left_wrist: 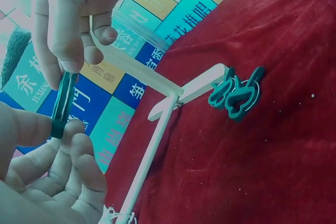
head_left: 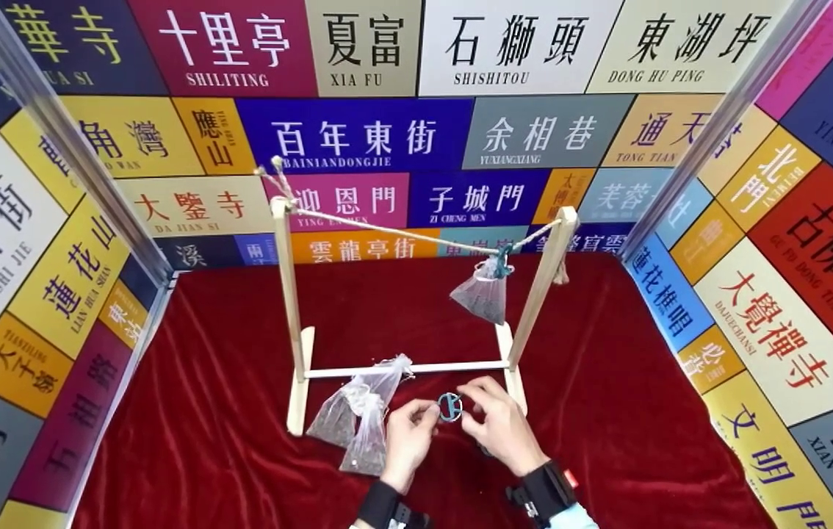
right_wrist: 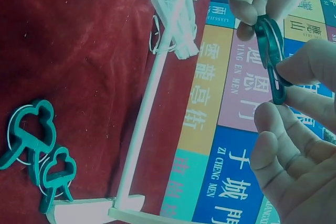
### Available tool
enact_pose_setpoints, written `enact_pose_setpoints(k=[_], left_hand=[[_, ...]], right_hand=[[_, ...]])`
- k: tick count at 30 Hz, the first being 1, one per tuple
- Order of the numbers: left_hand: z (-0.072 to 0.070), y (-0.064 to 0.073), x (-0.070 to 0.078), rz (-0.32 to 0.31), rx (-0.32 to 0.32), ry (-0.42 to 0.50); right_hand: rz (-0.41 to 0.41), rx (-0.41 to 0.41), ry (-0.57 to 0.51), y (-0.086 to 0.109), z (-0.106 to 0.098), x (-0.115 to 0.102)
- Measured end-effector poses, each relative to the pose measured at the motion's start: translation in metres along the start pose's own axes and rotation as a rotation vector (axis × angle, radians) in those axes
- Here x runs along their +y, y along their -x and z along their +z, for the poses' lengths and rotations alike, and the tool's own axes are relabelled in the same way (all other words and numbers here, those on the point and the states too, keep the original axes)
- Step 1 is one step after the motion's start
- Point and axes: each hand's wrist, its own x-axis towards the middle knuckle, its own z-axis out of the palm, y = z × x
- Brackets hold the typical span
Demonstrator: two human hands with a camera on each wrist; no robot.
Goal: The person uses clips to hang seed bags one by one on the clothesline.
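here, green clip (left_wrist: 64,103) between hands (head_left: 409,438) (head_left: 502,425)

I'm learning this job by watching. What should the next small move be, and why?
Probably let the left hand release the held clip and reach for the nearer bag on the cloth: the right hand also pinches that clip, the bag lies close beside the left hand, and another bag hangs from the rope with a similar clip at its top.
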Motion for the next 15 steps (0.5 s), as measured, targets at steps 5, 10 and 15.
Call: enact_pose_setpoints(k=[5,10,15], left_hand=[[-0.003,0.001,0.000,-0.090,-0.023,0.126],[-0.006,0.003,0.004,-0.171,-0.092,0.256],[-0.007,0.005,0.005,-0.232,-0.195,0.354]], right_hand=[[0.018,0.002,-0.160,-0.002,0.000,0.000],[0.102,-0.038,-0.530,-0.002,-0.004,0.001],[0.131,-0.114,-0.739,-0.004,-0.015,-0.005]])
